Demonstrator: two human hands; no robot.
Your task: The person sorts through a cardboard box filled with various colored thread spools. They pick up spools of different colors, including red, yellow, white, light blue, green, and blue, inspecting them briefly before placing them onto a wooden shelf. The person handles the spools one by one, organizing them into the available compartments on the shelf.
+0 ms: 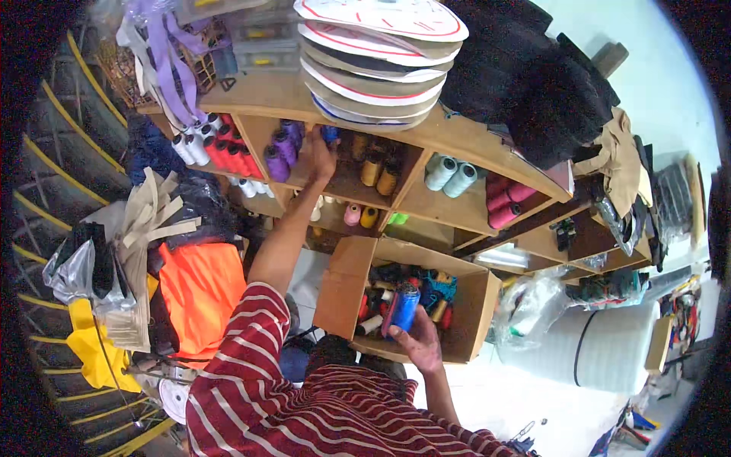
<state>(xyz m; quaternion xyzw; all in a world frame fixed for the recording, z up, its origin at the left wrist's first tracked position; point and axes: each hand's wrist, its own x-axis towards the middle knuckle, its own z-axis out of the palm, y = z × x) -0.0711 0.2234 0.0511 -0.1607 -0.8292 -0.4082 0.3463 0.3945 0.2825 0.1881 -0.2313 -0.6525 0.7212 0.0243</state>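
Observation:
My left hand (322,158) is raised into a compartment of the wooden shelf (364,129). Its fingers close on a blue thread spool (330,133), partly hidden by the hand and the shelf edge. Purple spools (283,146) stand just left of it, and brown-gold spools (378,174) to its right. Lower down, my right hand (422,344) grips another blue thread spool (406,306), tilted up over the open cardboard box (476,320). Inside that box lies a jumble of mixed spools, along with tangled teal thread (440,286).
White and red spools (228,148), pale blue spools (451,177) and crimson spools (504,202) fill other compartments. Stacked tape reels (381,61) and black rolls (518,76) sit on top. Orange cloth (202,293) lies at left; a white foam roll (601,346) at right.

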